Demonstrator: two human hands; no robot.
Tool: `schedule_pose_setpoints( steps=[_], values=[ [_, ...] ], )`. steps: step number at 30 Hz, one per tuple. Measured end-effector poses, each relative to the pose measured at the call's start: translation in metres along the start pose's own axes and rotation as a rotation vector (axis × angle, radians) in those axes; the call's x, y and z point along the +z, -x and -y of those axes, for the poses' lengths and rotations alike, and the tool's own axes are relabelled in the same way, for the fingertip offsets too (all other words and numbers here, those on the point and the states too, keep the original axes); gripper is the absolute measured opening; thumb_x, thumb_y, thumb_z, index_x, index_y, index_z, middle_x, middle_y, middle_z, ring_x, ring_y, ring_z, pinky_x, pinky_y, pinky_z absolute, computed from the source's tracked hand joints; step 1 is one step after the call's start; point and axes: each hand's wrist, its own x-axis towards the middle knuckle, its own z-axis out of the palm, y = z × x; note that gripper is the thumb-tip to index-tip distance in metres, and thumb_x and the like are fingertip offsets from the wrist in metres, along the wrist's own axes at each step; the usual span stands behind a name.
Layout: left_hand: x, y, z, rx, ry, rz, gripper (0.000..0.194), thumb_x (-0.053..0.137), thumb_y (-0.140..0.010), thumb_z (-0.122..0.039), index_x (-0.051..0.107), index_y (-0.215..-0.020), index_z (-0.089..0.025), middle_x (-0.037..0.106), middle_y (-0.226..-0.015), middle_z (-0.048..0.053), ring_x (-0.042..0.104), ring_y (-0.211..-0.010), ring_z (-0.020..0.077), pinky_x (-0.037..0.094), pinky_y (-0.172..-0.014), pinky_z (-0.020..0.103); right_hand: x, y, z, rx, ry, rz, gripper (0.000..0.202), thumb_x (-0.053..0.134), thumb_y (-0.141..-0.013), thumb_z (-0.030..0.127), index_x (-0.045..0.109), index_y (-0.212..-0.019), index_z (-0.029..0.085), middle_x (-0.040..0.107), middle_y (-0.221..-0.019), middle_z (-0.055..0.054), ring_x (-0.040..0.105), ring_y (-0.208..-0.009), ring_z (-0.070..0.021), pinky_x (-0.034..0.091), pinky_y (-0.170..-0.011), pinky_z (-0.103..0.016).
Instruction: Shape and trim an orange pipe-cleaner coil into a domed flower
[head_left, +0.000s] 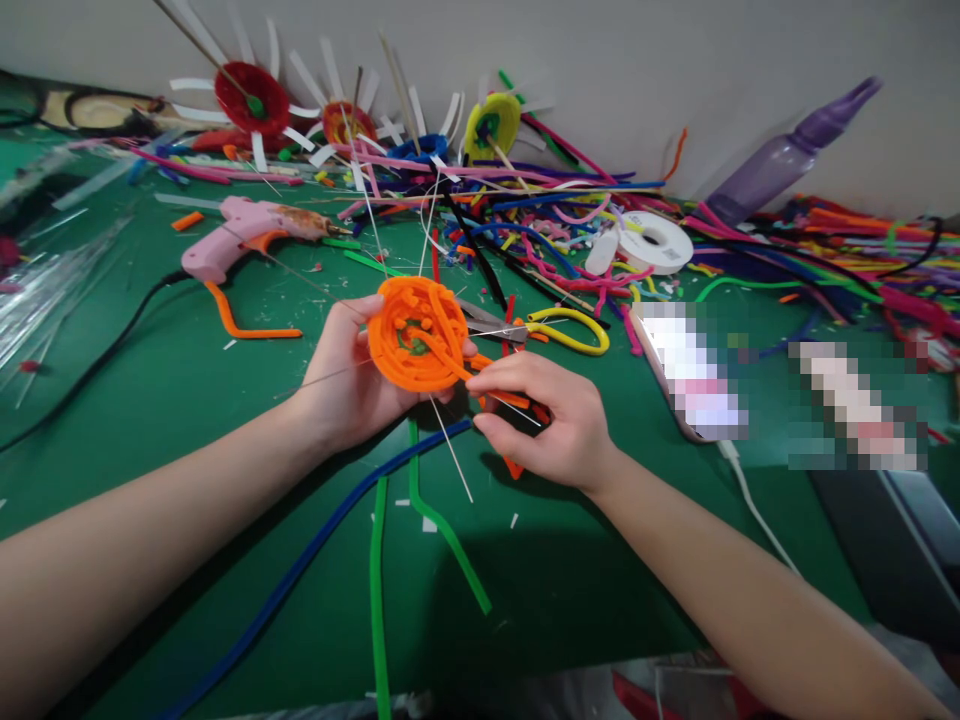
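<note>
The left hand (352, 370) is curling under the orange disc (417, 335), supporting it above the table (300, 520). The right hand (551, 415) is sitting at the disc's right edge, partly closed, seemingly pinching an orange strip (448, 350) between thumb and fingers.

A: Left hand (337, 375): fingers partly hidden behind orange coil (409, 350).
B: Phone (694, 385), right of right hand (551, 410): screen pixelated, illegible.
A: Blue stem (285, 590), nearer than both hands: lower end cut off.
</note>
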Motion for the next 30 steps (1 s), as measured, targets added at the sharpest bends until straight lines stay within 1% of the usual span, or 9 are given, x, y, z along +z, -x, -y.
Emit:
schedule_pose_setpoints(
  steps=[8,11,13,17,19,21,24,27,30],
  values=[
    [0.0017,0.0011,-0.0018,-0.021,0.014,0.007,0.041,0.035,-0.086,-0.039,0.059,-0.106,-0.012,0.075,-0.085,0.012,0.070,-0.070,0.0216,0.054,-0.053,0.028,0.0017,0.0015,-0.0033,0.032,0.090,-0.062,0.013,0.062,-0.087,0.016,0.070,-0.096,0.019,0.076,-0.094,-0.005,0.071,-0.084,-0.0141,0.057,-0.077,-0.027],
    [0.0005,0.0011,-0.0012,-0.035,0.009,-0.004,0.040,0.039,-0.084,-0.039,0.059,-0.106,-0.012,0.075,-0.087,0.012,0.071,-0.076,0.0239,0.054,-0.056,0.029,0.0009,0.0009,-0.0030,0.050,0.083,-0.069,0.011,0.063,-0.087,0.015,0.071,-0.094,0.018,0.076,-0.091,-0.004,0.071,-0.081,-0.0133,0.057,-0.076,-0.025],
    [-0.0022,0.0008,-0.0003,-0.041,0.008,0.008,0.040,0.042,-0.082,-0.040,0.059,-0.107,-0.014,0.075,-0.090,0.012,0.071,-0.085,0.0261,0.054,-0.058,0.030,0.0010,0.0010,-0.0031,0.111,0.063,-0.081,0.011,0.064,-0.086,0.016,0.072,-0.093,0.019,0.077,-0.090,-0.003,0.071,-0.080,-0.0132,0.058,-0.075,-0.025],
    [-0.0066,0.0002,0.0014,-0.043,-0.027,0.045,0.037,0.048,-0.080,-0.037,0.059,-0.109,-0.018,0.074,-0.100,0.010,0.069,-0.097,0.0284,0.055,-0.064,0.032,0.0023,0.0013,-0.0044,0.355,-0.109,-0.135,0.010,0.065,-0.084,0.020,0.072,-0.091,0.021,0.076,-0.091,-0.001,0.071,-0.068,-0.0121,0.061,-0.064,-0.025],
    [-0.0059,0.0004,0.0016,-0.044,-0.043,0.066,0.035,0.049,-0.078,-0.034,0.060,-0.107,-0.018,0.074,-0.099,0.010,0.070,-0.093,0.0274,0.056,-0.063,0.032,0.0028,0.0010,-0.0046,0.433,-0.232,-0.176,0.008,0.066,-0.083,0.020,0.072,-0.090,0.021,0.076,-0.091,-0.001,0.068,-0.057,-0.0093,0.060,-0.056,-0.023],
    [-0.0037,0.0011,0.0015,-0.038,-0.052,0.087,0.034,0.048,-0.078,-0.031,0.061,-0.106,-0.017,0.074,-0.098,0.010,0.071,-0.088,0.0259,0.056,-0.062,0.031,0.0030,0.0001,-0.0043,0.451,-0.306,-0.223,0.006,0.067,-0.083,0.020,0.070,-0.088,0.021,0.076,-0.090,0.000,0.066,-0.051,-0.0079,0.059,-0.052,-0.022],
    [-0.0008,0.0025,0.0015,-0.022,-0.072,0.107,0.032,0.048,-0.079,-0.026,0.061,-0.106,-0.016,0.073,-0.101,0.010,0.071,-0.085,0.0243,0.057,-0.061,0.031,0.0027,-0.0016,-0.0031,0.448,-0.331,-0.281,0.005,0.069,-0.081,0.020,0.067,-0.086,0.022,0.075,-0.080,0.001,0.064,-0.048,-0.0089,0.059,-0.048,-0.023],
    [-0.0007,0.0038,0.0022,-0.043,-0.081,0.109,0.033,0.051,-0.078,-0.022,0.060,-0.109,-0.015,0.073,-0.101,0.010,0.071,-0.076,0.0218,0.057,-0.055,0.029,0.0026,-0.0030,-0.0023,0.466,-0.345,-0.316,0.009,0.070,-0.081,0.024,0.063,-0.087,0.023,0.070,-0.067,0.004,0.062,-0.044,-0.0097,0.056,-0.044,-0.023],
    [-0.0017,0.0047,0.0036,-0.098,-0.092,0.077,0.035,0.057,-0.074,-0.016,0.061,-0.108,-0.013,0.074,-0.094,0.009,0.069,-0.064,0.0186,0.055,-0.049,0.026,0.0028,-0.0034,-0.0023,0.479,-0.355,-0.354,0.013,0.068,-0.083,0.026,0.058,-0.090,0.023,0.067,-0.066,0.005,0.062,-0.044,-0.0090,0.054,-0.043,-0.021]
  ],
)
